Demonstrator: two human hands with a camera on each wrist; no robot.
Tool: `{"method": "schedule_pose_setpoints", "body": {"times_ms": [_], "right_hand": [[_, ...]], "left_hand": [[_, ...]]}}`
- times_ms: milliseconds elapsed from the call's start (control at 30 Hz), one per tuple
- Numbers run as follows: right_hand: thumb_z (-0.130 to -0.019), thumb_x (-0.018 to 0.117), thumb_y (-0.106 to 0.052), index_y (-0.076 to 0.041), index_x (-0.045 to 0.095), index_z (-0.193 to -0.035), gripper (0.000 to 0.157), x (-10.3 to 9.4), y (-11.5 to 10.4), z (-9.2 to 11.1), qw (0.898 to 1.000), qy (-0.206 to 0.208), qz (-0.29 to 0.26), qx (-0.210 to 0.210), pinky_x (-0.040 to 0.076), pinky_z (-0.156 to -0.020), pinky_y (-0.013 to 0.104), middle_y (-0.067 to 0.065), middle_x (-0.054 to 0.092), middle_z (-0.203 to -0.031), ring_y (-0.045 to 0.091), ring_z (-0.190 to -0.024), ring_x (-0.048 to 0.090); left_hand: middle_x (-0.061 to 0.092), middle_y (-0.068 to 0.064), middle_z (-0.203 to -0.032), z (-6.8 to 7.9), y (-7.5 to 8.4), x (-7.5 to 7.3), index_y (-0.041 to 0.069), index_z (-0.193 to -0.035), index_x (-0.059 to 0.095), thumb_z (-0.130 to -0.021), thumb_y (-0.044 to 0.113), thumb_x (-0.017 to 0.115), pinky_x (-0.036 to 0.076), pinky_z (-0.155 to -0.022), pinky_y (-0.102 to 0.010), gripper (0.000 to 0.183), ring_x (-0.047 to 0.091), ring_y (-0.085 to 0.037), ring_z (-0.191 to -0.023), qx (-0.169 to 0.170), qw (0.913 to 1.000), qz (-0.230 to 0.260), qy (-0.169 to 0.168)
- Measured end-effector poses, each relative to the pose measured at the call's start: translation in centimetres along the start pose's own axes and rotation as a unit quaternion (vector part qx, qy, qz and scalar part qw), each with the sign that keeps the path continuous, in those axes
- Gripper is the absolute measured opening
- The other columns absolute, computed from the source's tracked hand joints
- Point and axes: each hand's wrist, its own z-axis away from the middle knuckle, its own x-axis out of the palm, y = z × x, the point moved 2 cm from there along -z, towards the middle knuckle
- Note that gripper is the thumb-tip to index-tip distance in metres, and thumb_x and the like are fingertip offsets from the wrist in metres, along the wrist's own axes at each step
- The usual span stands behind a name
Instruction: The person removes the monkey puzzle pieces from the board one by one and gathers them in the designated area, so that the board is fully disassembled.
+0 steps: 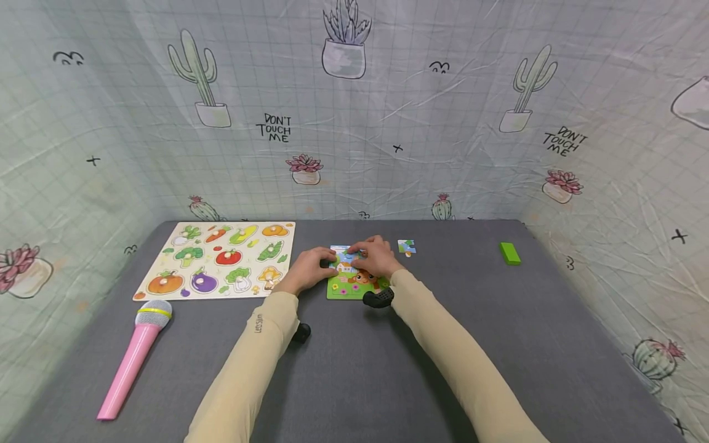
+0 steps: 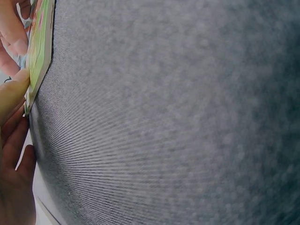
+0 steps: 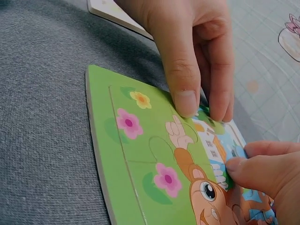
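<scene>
A jigsaw puzzle (image 1: 344,291) with a cartoon bear, a house and flowers in a green-edged tray lies flat at the table's middle. At its left edge my left hand (image 1: 310,269) holds the tray, with the thumb (image 3: 185,101) on the top surface. My right hand (image 1: 376,257) reaches over the upper part of the picture. Its thumb and forefinger pinch a blue puzzle piece (image 3: 239,152), largely hidden by the fingers. One loose puzzle piece (image 1: 407,247), blue and green, lies just right of the tray.
On the left lies a vegetable peg board (image 1: 221,289), with a pink toy microphone (image 1: 135,351) in front of it. A green block (image 1: 509,253) sits at the far right of the grey table (image 1: 354,381). A patterned cloth (image 1: 388,111) encloses the back and sides.
</scene>
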Motion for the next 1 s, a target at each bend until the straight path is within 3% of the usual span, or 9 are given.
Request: {"method": "schedule_pose_setpoints", "body": {"times_ms": [333, 567, 800, 1000], "right_hand": [[-0.095, 0.066, -0.024, -0.02, 0.064, -0.129, 0.034, 0.02, 0.08, 0.33, 1.0, 0.016, 0.003, -0.006, 0.033, -0.103, 0.056, 0.015, 0.041, -0.136, 0.035, -0.122, 0.036], [-0.095, 0.065, -0.017, -0.01, 0.057, -0.131, 0.038, -0.38, 0.34, 0.67, 0.999, 0.026, -0.035, -0.008, 0.048, -0.094, 0.046, 0.018, 0.045, -0.13, 0.032, -0.116, 0.047], [-0.096, 0.066, -0.021, -0.005, 0.055, -0.131, 0.04, -0.47, 0.45, 0.84, 0.999, 0.029, -0.025, -0.002, 0.048, -0.096, 0.043, 0.015, 0.047, -0.127, 0.029, -0.114, 0.05], [-0.097, 0.064, -0.022, -0.006, 0.054, -0.135, 0.042, -0.68, 0.55, 0.45, 1.0, 0.006, -0.01, 0.001, 0.048, -0.096, 0.043, 0.015, 0.045, -0.128, 0.029, -0.113, 0.048]], "left_hand": [[0.056, -0.012, -0.137, 0.05, 0.18, -0.12, 0.002, -0.122, 0.068, -0.091, 0.021, 0.071, 0.037, -0.113, -0.046, 0.036, 0.047, -0.032, -0.132, 0.009, 1.0, 0.0, -0.004], [0.057, -0.012, -0.137, -0.03, 0.09, -0.16, 0.002, -0.121, 0.069, -0.09, 0.021, 0.072, 0.037, -0.112, -0.046, 0.036, 0.047, -0.032, -0.131, 0.011, 0.9999, -0.001, 0.001], [0.057, -0.012, -0.137, 0.02, 0.09, -0.21, 0.003, -0.12, 0.069, -0.09, 0.021, 0.072, 0.037, -0.113, -0.045, 0.035, 0.047, -0.031, -0.132, 0.01, 0.9999, -0.001, -0.001], [0.056, -0.011, -0.138, 0.1, 0.22, -0.32, 0.003, -0.121, 0.069, -0.091, 0.021, 0.072, 0.037, -0.113, -0.045, 0.035, 0.046, -0.032, -0.132, 0.005, 0.9999, 0.007, -0.005]]}}
